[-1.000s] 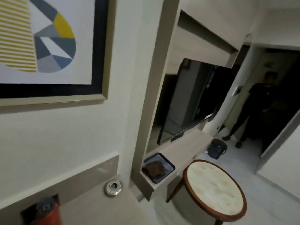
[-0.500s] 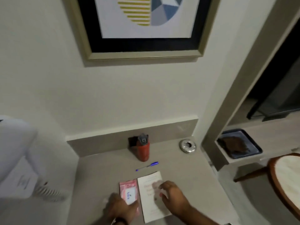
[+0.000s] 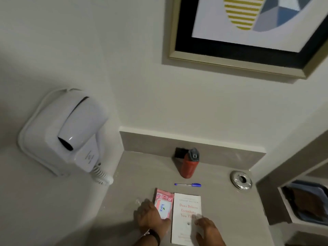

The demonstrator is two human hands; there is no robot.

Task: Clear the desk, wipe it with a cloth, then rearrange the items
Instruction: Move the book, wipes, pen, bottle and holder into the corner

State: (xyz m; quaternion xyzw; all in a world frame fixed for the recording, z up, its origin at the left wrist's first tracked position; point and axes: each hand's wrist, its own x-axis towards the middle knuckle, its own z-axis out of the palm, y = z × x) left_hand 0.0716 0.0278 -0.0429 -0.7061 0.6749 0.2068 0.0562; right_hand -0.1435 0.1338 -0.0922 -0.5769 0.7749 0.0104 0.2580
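Observation:
On the grey desk (image 3: 138, 174) a pink wipes packet (image 3: 164, 204) lies flat beside a white book (image 3: 187, 208) with red title lettering. My left hand (image 3: 150, 217) covers the packet's lower left edge, thumb along its bottom, gripping it. My right hand (image 3: 208, 229) rests flat on the book's lower right part, fingers apart. Behind them lies a blue pen (image 3: 188, 184). A red bottle (image 3: 188, 166) with a grey cap stands near the back wall.
A chrome ring (image 3: 241, 179) sits in the desk at the right. A white wall hair dryer (image 3: 67, 134) with a coiled cord hangs at the left. A blue tray (image 3: 317, 215) with a brown cloth (image 3: 308, 200) sits on the lower shelf, right. A framed picture (image 3: 248, 36) hangs above.
The view swung from the room at the right down and left onto the desk. Both hands stay on the packet and the book; the right hand has slid lower on the book.

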